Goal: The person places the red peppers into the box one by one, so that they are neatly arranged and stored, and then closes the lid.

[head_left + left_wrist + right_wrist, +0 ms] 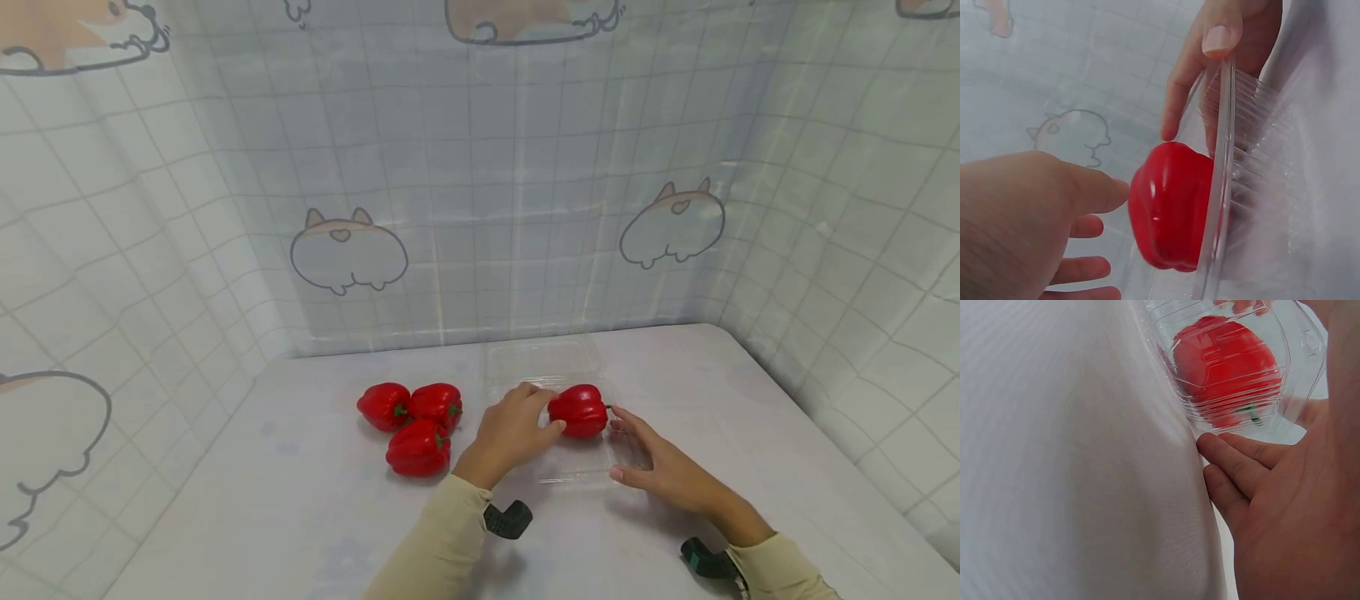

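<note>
A red bell pepper (577, 411) with a green stem lies on its side in a clear plastic clamshell container (562, 477). My left hand (513, 433) is at the pepper's left side. In the left wrist view its thumb tip meets the pepper's skin (1169, 206), and the other fingers stay apart from it, loosely extended. At the container's right end, my right hand (667, 471) holds the box, thumb on the rim and fingers along the outer wall. The right wrist view shows these fingers (1235, 459) against the clear plastic (1241, 419).
Three more red bell peppers (417, 448) lie in a cluster on the white table (300, 517), left of the container. The container's open lid (540, 358) extends behind it, toward the back wall. Curtain-like walls (517, 192) with a grid pattern enclose the table's back and sides.
</note>
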Action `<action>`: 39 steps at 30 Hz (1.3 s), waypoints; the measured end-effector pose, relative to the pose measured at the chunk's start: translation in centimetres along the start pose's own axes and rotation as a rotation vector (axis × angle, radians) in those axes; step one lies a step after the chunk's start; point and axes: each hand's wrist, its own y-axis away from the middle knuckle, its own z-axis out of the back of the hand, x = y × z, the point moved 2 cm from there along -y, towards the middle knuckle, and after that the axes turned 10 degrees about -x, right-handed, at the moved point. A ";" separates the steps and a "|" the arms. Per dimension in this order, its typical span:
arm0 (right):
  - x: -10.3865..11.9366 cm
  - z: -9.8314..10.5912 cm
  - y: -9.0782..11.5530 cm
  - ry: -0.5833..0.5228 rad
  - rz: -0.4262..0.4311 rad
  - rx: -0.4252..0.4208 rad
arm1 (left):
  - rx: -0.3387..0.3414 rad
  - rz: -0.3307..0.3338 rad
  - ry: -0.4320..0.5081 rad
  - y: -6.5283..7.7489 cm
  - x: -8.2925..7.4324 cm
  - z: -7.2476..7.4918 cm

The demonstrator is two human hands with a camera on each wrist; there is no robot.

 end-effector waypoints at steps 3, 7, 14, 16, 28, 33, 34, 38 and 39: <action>-0.1 -0.1 0.0 0.005 -0.005 -0.001 | -0.041 -0.014 0.001 0.9 0.6 0.6; -0.1 -0.1 0.0 -0.004 -0.009 0.008 | -0.096 -0.035 -0.007 2.1 1.5 1.5; 0.0 0.3 0.2 0.016 -0.015 0.009 | -0.214 -0.022 0.001 4.1 3.6 3.2; 0.1 0.3 0.2 0.015 -0.024 0.008 | -0.232 -0.006 0.031 4.6 4.3 3.5; 0.2 0.0 0.2 0.039 -0.027 0.000 | -0.280 0.051 0.331 6.1 7.9 5.1; 0.2 0.0 0.2 0.036 -0.018 0.000 | -0.305 0.091 0.452 6.7 9.2 5.7; 0.1 0.0 0.2 0.035 -0.019 0.002 | -0.313 0.105 0.456 6.9 9.6 5.7; 0.0 -0.1 0.2 0.031 -0.016 0.003 | -0.344 0.158 0.451 7.8 11.2 5.6; -0.1 -0.1 0.2 0.029 -0.017 0.005 | -0.349 0.170 0.445 8.0 11.5 5.6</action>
